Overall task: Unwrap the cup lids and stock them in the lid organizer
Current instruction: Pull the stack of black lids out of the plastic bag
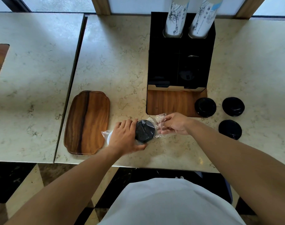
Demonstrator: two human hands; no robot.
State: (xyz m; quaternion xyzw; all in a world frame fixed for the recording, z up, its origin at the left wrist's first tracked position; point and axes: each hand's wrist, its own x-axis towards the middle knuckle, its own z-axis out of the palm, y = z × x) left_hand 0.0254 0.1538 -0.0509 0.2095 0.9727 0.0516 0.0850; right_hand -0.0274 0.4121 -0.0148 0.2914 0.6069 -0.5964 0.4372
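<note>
A sleeve of black cup lids in clear plastic wrap lies on its side on the marble counter near the front edge. My left hand grips the sleeve's left part, fingers curled over it. My right hand pinches the loose clear wrap at the sleeve's right end. The black lid organizer with a wooden base stands behind my hands. Its dark compartments are hard to see into. A bit of white shows inside the wrap by my left wrist.
Three black lid stacks sit on the counter right of the organizer. Two tall cup stacks rise from its back. A wooden tray lies to the left. A gap separates the neighbouring counter.
</note>
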